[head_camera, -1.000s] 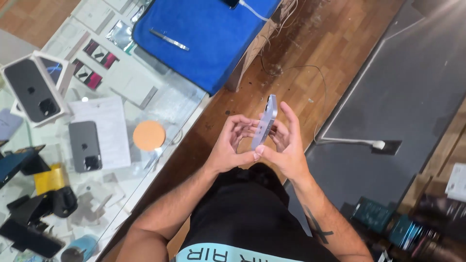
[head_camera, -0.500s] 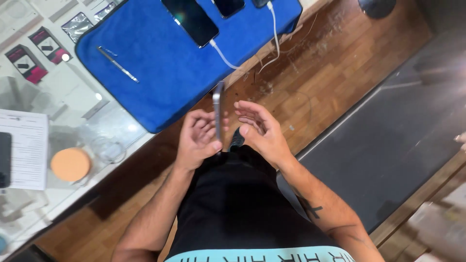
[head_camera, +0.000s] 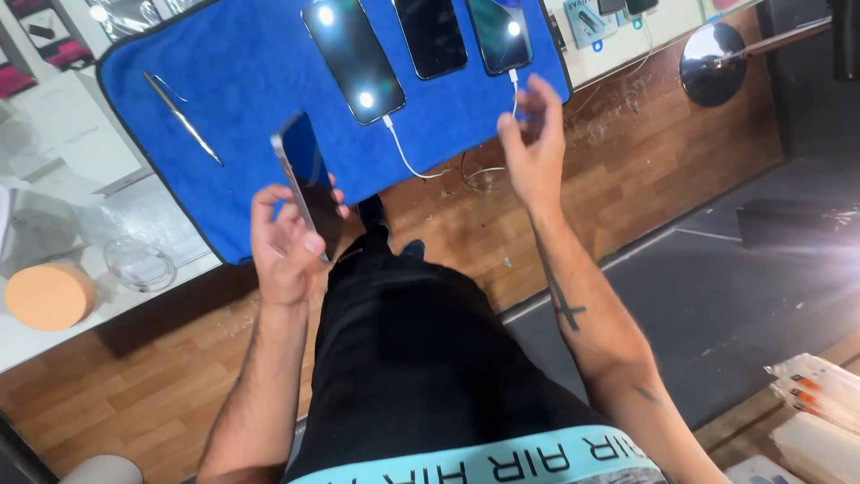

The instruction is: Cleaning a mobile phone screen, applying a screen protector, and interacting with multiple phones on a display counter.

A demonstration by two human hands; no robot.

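Note:
My left hand (head_camera: 287, 242) grips a dark smartphone (head_camera: 309, 184) by its lower end, screen tilted to the right, just in front of the blue cloth mat (head_camera: 242, 99). My right hand (head_camera: 533, 148) is lifted with fingers apart, holding nothing, close to a white charging cable (head_camera: 513, 90) plugged into the rightmost phone (head_camera: 498, 34). Two more phones (head_camera: 354, 58) (head_camera: 430, 36) lie screen up on the mat; the left one has a white cable (head_camera: 408, 152) attached.
A metal pen-like tool (head_camera: 184, 118) lies on the mat's left side. An orange round pad (head_camera: 49, 294) and a clear coil (head_camera: 139, 264) rest on the glass counter at left. A round chrome stool (head_camera: 712, 63) stands at upper right, packages (head_camera: 820, 394) at lower right.
My right hand has let go of the phone and risen toward the cable on the mat. The left hand alone now holds the phone. The view has shifted toward the mat.

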